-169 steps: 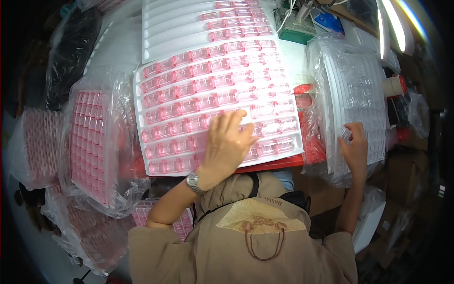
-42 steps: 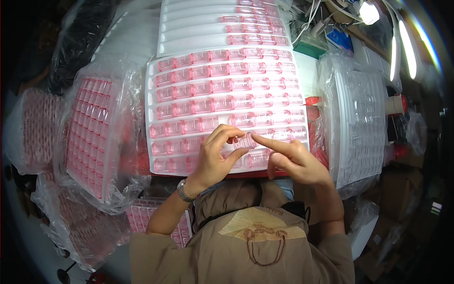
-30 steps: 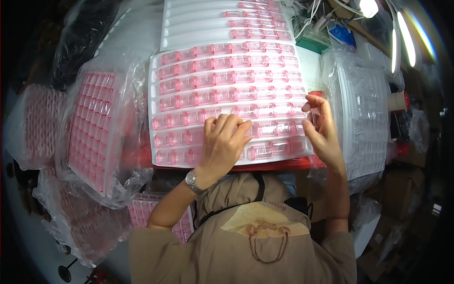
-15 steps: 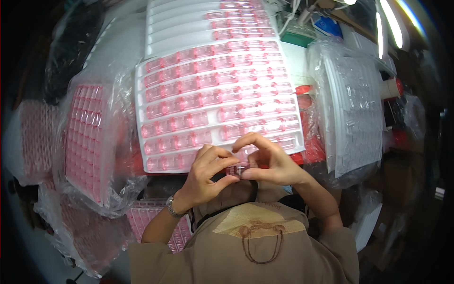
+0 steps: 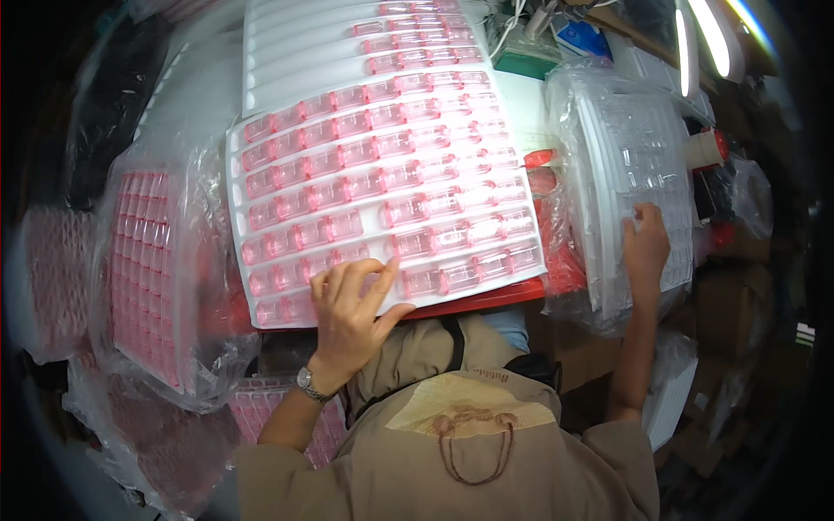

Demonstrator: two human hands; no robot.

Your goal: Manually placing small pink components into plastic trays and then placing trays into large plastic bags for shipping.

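Note:
My left hand rests over the front edge of a white tray, fingers spread and bent above its front rows. Rows of small clear pink containers fill most of this tray, with a gap in some rows near the middle. Whether a container lies beneath the left fingers is hidden. Off to the right, my right hand reaches over stacked white trays of clear pieces. Its thumb and forefinger are bent, their tips apart, and no piece shows between them.
Behind the main tray lies another white tray, partly filled with pink containers. Plastic-wrapped trays of pink pieces stand at the left. Red material sits between the main tray and the right stack. A white-and-red cylinder stands beyond that stack.
My hands have parted. The right has moved far right to the clear pieces; the left has shifted slightly left onto the tray. The small pink piece held between them is no longer visible there.

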